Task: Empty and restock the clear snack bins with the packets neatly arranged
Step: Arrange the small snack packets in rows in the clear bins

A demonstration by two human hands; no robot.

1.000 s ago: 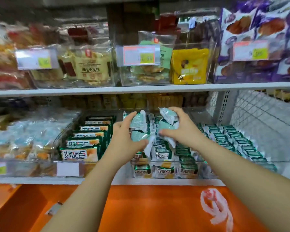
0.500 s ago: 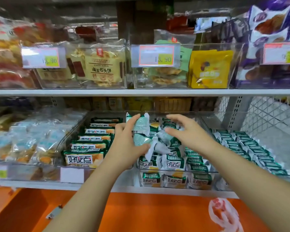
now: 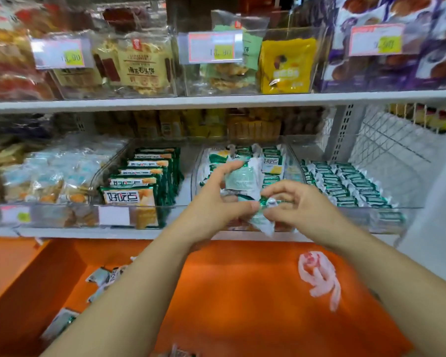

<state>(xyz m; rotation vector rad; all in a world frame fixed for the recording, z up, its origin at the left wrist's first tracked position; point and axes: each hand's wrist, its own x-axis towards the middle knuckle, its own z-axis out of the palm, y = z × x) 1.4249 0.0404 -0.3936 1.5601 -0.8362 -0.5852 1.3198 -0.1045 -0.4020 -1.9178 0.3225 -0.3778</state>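
- L hand (image 3: 211, 202) curled round a bunch of green-white packets (image 3: 242, 176).
- R hand (image 3: 307, 210) pinching the bunch's lower end w/ fingertips.
- Both just above front of mid clear bin (image 3: 197, 171), part full.

Head-worn view, forward-down, close to shelf (image 3: 216, 101)

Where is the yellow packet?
Head view, upper shelf: the yellow packet stands in the middle bin, right of its price tag, left of purple packets.
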